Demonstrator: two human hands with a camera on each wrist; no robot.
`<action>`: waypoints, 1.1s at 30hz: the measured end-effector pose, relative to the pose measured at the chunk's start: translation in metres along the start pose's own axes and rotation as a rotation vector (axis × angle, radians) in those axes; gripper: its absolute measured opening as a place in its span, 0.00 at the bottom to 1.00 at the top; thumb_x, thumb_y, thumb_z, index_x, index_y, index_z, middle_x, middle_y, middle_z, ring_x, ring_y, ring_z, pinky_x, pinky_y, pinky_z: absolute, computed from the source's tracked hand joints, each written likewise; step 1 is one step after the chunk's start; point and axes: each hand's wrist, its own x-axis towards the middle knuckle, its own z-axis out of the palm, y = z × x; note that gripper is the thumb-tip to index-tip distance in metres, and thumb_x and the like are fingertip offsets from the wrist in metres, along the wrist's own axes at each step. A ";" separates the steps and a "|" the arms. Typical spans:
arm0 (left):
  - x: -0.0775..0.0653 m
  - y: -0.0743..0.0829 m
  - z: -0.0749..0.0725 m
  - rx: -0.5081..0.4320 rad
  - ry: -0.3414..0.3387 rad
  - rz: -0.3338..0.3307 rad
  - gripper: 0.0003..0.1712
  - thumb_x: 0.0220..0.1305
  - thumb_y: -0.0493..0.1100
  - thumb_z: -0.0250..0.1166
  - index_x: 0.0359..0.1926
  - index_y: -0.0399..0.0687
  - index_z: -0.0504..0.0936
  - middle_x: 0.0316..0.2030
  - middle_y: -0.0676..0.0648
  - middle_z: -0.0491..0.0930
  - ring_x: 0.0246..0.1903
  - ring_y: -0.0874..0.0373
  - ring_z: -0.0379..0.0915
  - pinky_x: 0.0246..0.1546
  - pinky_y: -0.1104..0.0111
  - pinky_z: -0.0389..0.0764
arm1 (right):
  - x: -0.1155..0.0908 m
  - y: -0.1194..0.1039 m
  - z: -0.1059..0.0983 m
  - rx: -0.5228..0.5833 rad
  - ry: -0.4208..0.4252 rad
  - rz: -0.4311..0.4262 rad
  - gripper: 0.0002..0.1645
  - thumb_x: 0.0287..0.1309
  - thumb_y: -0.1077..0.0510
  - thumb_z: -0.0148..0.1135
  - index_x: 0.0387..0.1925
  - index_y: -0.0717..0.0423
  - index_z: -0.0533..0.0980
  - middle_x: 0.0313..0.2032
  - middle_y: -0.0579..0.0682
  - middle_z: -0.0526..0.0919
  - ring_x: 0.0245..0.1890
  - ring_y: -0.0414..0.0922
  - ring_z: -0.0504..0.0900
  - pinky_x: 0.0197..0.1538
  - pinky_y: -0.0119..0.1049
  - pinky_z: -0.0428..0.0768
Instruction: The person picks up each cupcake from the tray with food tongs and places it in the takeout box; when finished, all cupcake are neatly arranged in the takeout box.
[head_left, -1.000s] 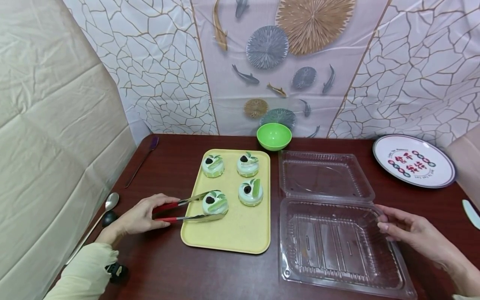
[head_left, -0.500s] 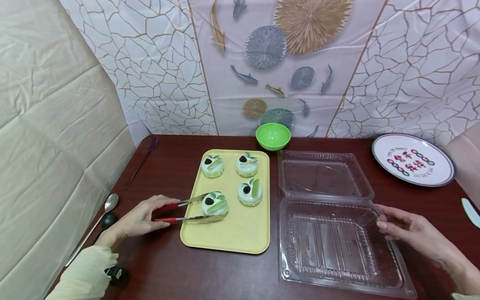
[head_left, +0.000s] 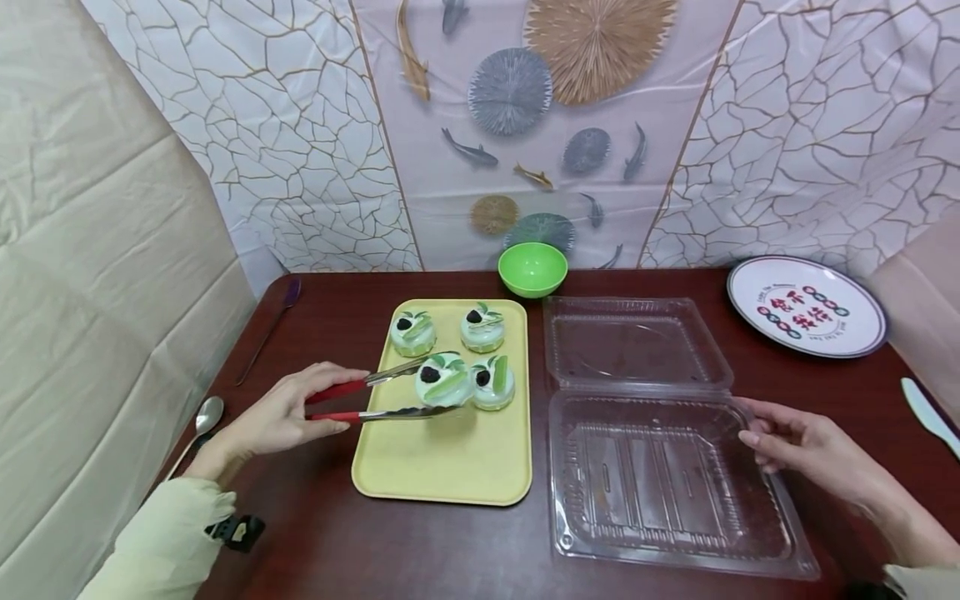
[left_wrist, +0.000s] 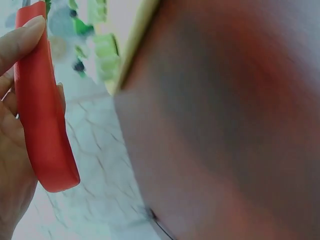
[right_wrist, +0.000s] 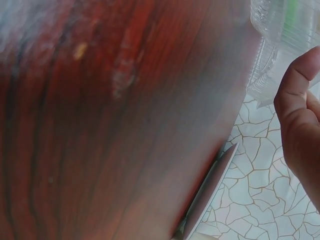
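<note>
At the left of the frame we see a metal spoon [head_left: 211, 414] lying on the dark table [head_left: 420, 550]. To its right, the left hand [head_left: 288, 412] is clamped on the red handles of the tongs [head_left: 382, 414], thumb on one arm and fingers on the other. Left of centre, the tongs' metal arms flank a held cake [head_left: 444, 381], which looks raised over the yellow tray [head_left: 442, 467], its shadow below. We think it could slip if the hand relaxes, since the arms seem to hold only its sides, and squeezing harder might dent the cream.

Just right of it, in the middle of the frame, sits a neighbouring cake [head_left: 492, 383]; the two overlap in our view and we cannot tell whether they touch. A sideways sweep without more lift could smear the toppings or shove that cake along.

At right of centre, the clear container [head_left: 660, 492] lies open, its lid [head_left: 633, 342] folded back above it. Farther right, the right hand [head_left: 810, 446] pinches the base's rim near its upper right corner. If that grip loosens, we judge that so light a box could skid when knocked; a tug on the rim might tilt it.
</note>
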 end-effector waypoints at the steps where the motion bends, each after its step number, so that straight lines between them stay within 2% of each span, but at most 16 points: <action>1: 0.007 0.004 0.001 -0.015 -0.013 0.003 0.36 0.52 0.38 0.75 0.63 0.54 0.75 0.52 0.53 0.79 0.53 0.62 0.72 0.54 0.73 0.73 | -0.001 0.001 0.000 0.007 -0.001 -0.003 0.32 0.68 0.64 0.54 0.54 0.18 0.68 0.32 0.34 0.77 0.27 0.36 0.81 0.30 0.33 0.82; 3: 0.022 0.013 0.004 -0.046 -0.041 0.009 0.36 0.52 0.37 0.74 0.64 0.55 0.75 0.54 0.54 0.78 0.55 0.63 0.71 0.56 0.74 0.72 | -0.002 0.001 0.000 0.019 0.002 -0.007 0.32 0.68 0.65 0.54 0.54 0.18 0.68 0.32 0.35 0.76 0.26 0.35 0.80 0.29 0.33 0.82; 6: 0.045 0.027 0.014 -0.065 -0.072 0.055 0.36 0.51 0.37 0.75 0.63 0.54 0.76 0.56 0.52 0.79 0.57 0.61 0.71 0.58 0.70 0.72 | -0.004 0.001 0.001 0.027 0.009 0.006 0.31 0.68 0.65 0.54 0.54 0.19 0.68 0.32 0.35 0.75 0.26 0.35 0.78 0.28 0.33 0.81; 10: 0.077 0.045 0.030 -0.070 -0.117 0.164 0.35 0.53 0.40 0.74 0.63 0.51 0.76 0.57 0.50 0.79 0.59 0.56 0.72 0.63 0.60 0.70 | -0.007 0.001 0.001 0.042 0.027 0.016 0.32 0.68 0.66 0.54 0.53 0.18 0.69 0.31 0.35 0.74 0.25 0.35 0.78 0.27 0.33 0.80; 12: 0.092 0.055 0.040 -0.089 -0.150 0.215 0.34 0.54 0.41 0.73 0.63 0.50 0.76 0.57 0.49 0.79 0.60 0.56 0.72 0.64 0.59 0.70 | -0.008 0.002 0.002 0.056 0.033 0.009 0.33 0.67 0.67 0.54 0.52 0.18 0.69 0.31 0.35 0.74 0.25 0.35 0.77 0.26 0.32 0.80; 15: 0.113 0.070 0.057 -0.123 -0.204 0.281 0.33 0.54 0.41 0.73 0.63 0.49 0.76 0.57 0.49 0.79 0.60 0.56 0.72 0.64 0.60 0.70 | -0.010 0.002 0.002 0.059 0.046 0.015 0.33 0.67 0.67 0.55 0.52 0.18 0.69 0.30 0.36 0.74 0.24 0.34 0.77 0.26 0.32 0.80; 20: 0.139 0.089 0.085 -0.165 -0.302 0.372 0.33 0.55 0.40 0.72 0.63 0.47 0.76 0.54 0.48 0.80 0.54 0.58 0.74 0.59 0.66 0.73 | -0.009 0.000 0.001 0.027 0.065 0.007 0.30 0.66 0.65 0.57 0.53 0.23 0.70 0.29 0.37 0.74 0.24 0.36 0.77 0.25 0.31 0.79; 25: 0.157 0.103 0.104 -0.123 -0.399 0.391 0.33 0.57 0.42 0.71 0.65 0.49 0.74 0.56 0.48 0.78 0.56 0.59 0.72 0.61 0.68 0.71 | -0.006 -0.004 0.003 0.035 0.059 -0.036 0.29 0.65 0.67 0.57 0.53 0.25 0.71 0.29 0.36 0.74 0.23 0.35 0.77 0.24 0.31 0.79; 30: 0.173 0.118 0.115 -0.046 -0.472 0.372 0.35 0.57 0.45 0.70 0.66 0.52 0.72 0.59 0.49 0.76 0.60 0.58 0.70 0.62 0.66 0.70 | -0.003 -0.005 0.003 0.024 0.068 -0.045 0.26 0.65 0.66 0.57 0.56 0.34 0.72 0.29 0.37 0.74 0.23 0.35 0.76 0.24 0.31 0.78; 33: 0.181 0.128 0.120 0.004 -0.502 0.374 0.35 0.58 0.46 0.70 0.67 0.53 0.72 0.59 0.51 0.76 0.59 0.59 0.70 0.61 0.67 0.70 | -0.003 -0.004 0.003 0.043 0.067 -0.050 0.26 0.65 0.67 0.56 0.56 0.34 0.72 0.30 0.37 0.74 0.23 0.35 0.76 0.24 0.30 0.78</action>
